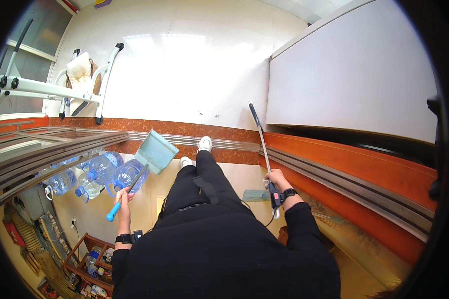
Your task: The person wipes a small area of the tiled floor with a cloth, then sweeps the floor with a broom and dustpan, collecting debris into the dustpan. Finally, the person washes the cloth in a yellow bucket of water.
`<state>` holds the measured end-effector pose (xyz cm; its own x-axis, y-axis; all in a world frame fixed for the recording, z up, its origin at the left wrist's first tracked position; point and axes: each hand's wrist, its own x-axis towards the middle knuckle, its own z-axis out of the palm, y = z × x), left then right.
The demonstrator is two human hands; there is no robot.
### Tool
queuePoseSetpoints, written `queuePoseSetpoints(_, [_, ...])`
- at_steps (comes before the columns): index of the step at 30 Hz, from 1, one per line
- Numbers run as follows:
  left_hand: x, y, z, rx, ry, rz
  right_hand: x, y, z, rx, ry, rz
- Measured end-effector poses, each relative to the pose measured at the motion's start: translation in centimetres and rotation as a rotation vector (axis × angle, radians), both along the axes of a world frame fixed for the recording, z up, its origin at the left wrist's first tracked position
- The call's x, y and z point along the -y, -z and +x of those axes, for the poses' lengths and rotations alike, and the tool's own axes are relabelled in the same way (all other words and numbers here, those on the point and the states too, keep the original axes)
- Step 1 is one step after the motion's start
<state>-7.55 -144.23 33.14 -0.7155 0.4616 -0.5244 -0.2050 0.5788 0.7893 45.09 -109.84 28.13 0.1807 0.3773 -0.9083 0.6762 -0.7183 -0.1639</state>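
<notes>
My left hand (pixel 124 200) grips the blue-ended handle of a long-handled dustpan (pixel 157 151). The dustpan's pale teal pan is raised beside the water bottles, with some specks of dirt in it. My right hand (pixel 278 178) is closed around a long-handled tool (pixel 263 147) with a metal shaft and a black section. That tool reaches forward over the door track, and a small pale tip shows at its far end on the white floor; what kind of tool it is I cannot tell. A few dark bits (pixel 216 116) lie on the tiles.
Large plastic water bottles (pixel 101 166) stand at left beside the sliding door frame (pixel 60 149). A white metal frame (pixel 60 89) with a cushion (pixel 79 73) is beyond them. A metal door track (pixel 232 143) crosses the threshold. At right stands a large white panel (pixel 351 74). A wooden shelf (pixel 86 258) is lower left.
</notes>
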Motion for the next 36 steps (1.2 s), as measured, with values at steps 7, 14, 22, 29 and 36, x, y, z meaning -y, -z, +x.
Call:
queuePoseSetpoints(7, [-4.2,-4.1,-0.3,-0.028,-0.027,-0.049,-4.5,3.9,-4.0,-0.126,0.338,-0.177])
queuePoseSetpoints(14, [-8.4,-5.3,-2.0,-0.048,0.019,-0.074,-3.7,2.4,-8.4,-0.274,0.248,-0.220])
queuePoseSetpoints(22, [-13.4,-4.7,-3.8,-0.010,0.021,-0.023,-1.8,-2.9,-3.2,-0.369,0.256,-0.095])
queuePoseSetpoints(29, [-16.1,-5.2,-5.8,0.012,0.064,0.007,-1.2,3.0,3.0,0.125,-0.154,0.101])
queuePoseSetpoints(36, [-17.4,-4.6,-9.6,0.013,0.180,-0.024,-0.4,5.3,-4.7,-0.219,0.285,-0.088])
